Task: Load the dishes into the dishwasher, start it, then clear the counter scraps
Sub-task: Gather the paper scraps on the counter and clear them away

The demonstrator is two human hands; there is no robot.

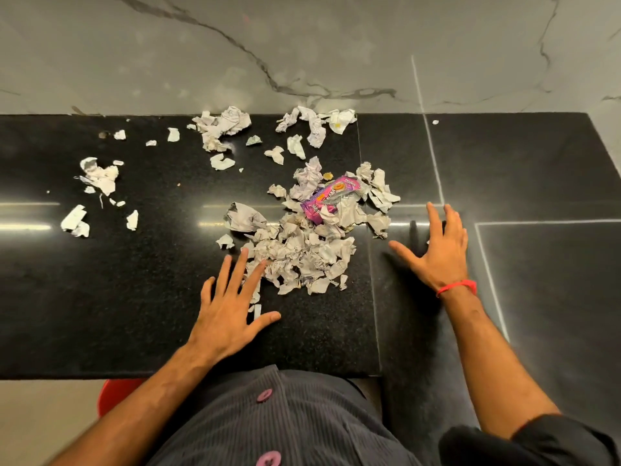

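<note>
A heap of torn, crumpled paper scraps [309, 250] lies in the middle of the black counter [134, 314], with a purple snack wrapper [331, 196] on its far side. My left hand [232, 304] lies flat and open at the heap's near left edge, fingertips touching the scraps. My right hand [437, 250] is spread open on the counter just right of the heap, apart from it, a red thread at the wrist. More scraps are scattered along the back edge [221, 126] and at the left [97, 176].
A grey marble wall [302, 45] rises behind the counter. The counter's front edge runs just before my body. A red object [117, 395] shows below the edge at the left. A seam [369, 250] divides the counter right of the heap.
</note>
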